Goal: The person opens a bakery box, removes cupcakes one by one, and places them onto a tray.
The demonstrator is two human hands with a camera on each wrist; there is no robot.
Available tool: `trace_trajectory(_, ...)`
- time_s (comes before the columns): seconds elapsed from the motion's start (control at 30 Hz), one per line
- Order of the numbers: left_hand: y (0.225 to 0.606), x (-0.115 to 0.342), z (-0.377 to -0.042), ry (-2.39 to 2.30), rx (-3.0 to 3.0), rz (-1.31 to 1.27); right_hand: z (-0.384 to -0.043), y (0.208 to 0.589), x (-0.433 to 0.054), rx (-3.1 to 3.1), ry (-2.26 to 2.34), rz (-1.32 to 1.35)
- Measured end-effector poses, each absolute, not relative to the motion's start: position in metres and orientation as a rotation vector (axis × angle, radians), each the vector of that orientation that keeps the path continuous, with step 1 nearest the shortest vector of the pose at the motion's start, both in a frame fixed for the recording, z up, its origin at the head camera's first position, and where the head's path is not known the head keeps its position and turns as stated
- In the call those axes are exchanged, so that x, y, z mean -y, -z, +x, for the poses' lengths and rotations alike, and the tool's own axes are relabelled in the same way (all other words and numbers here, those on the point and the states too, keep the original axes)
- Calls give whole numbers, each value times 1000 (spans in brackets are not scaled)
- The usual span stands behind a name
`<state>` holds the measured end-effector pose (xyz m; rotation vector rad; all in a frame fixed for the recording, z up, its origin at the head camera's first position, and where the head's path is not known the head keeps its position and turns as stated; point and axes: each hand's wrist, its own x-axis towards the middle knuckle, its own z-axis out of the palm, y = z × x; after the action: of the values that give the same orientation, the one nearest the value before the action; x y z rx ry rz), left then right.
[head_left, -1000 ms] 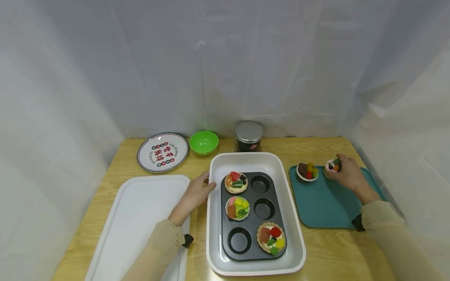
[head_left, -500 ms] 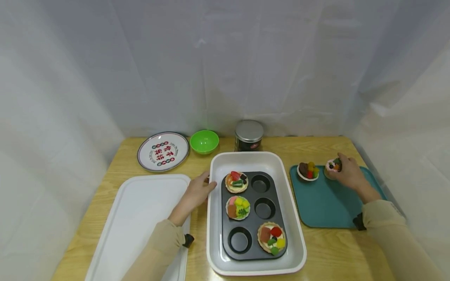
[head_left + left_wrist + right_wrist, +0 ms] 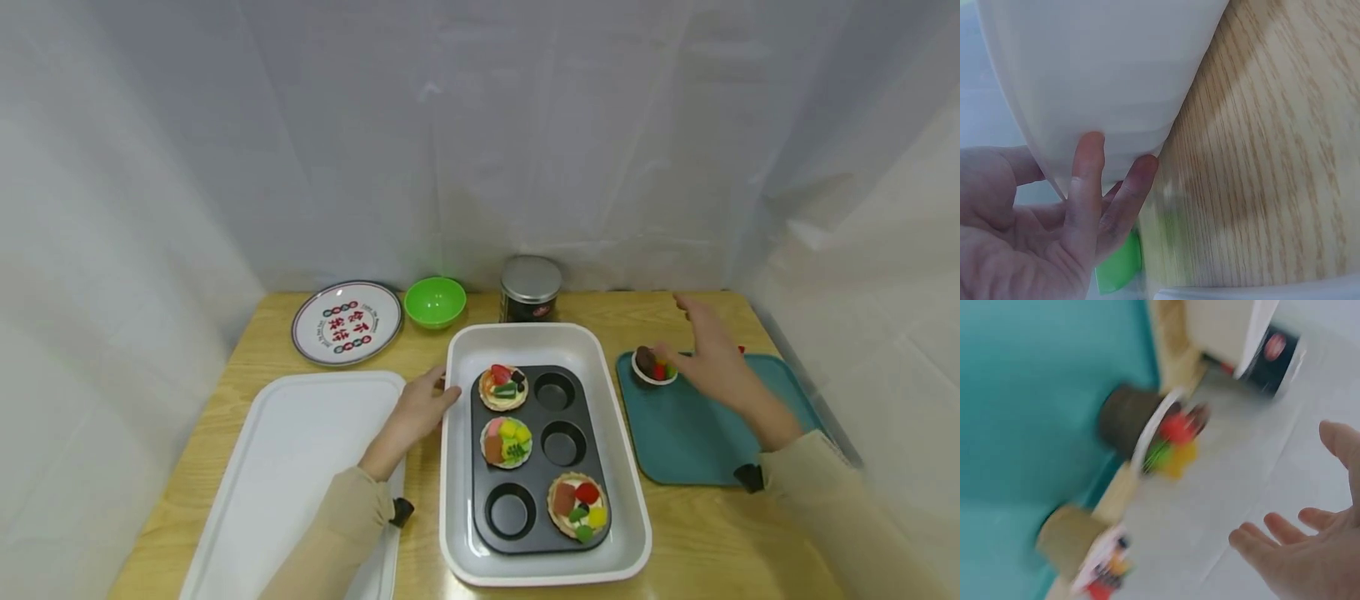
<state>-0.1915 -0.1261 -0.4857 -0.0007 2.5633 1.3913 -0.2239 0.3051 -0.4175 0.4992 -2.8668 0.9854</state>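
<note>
My left hand (image 3: 420, 408) holds the side rim of a white rectangular tub (image 3: 459, 533), thumb over the edge and fingers (image 3: 1088, 162) on the outer wall. Inside it lies a dark muffin tin (image 3: 536, 467) with toy fruit tarts (image 3: 505, 389) in three of its cups. My right hand (image 3: 720, 367), fingers spread and holding nothing, hovers over a teal tray (image 3: 690, 454). A brown toy dessert cup (image 3: 1127, 419) topped with fruit stands on that tray. Beside it is a beige cup (image 3: 1071, 540) with pink topping, mostly hidden behind the hand in the head view.
A white tray (image 3: 307, 467) lies at the left. Along the back stand a patterned plate (image 3: 347, 323), a green bowl (image 3: 435, 303) and a lidded tin can (image 3: 531, 287). White sheeting (image 3: 480, 150) surrounds the wooden table (image 3: 712, 542).
My right hand has let go of the beige pink-topped cup, opened its fingers and shifted up and left toward the brown cup. The left hand stays on the tub.
</note>
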Motion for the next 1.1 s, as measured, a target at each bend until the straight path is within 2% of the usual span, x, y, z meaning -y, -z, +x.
trace_trajectory(0.27, 485, 127, -192, -1400, -2564, 7, -188, 420, -253, 2947, -1001, 825)
trace_trajectory(0.6, 485, 128, -192, -1399, -2572, 12, -142, 434, -216, 3066, -854, 1341)
trace_trajectory(1.1, 486, 127, -191, -1394, -2576, 0, -107, 448, -200, 3155, -742, 1616)
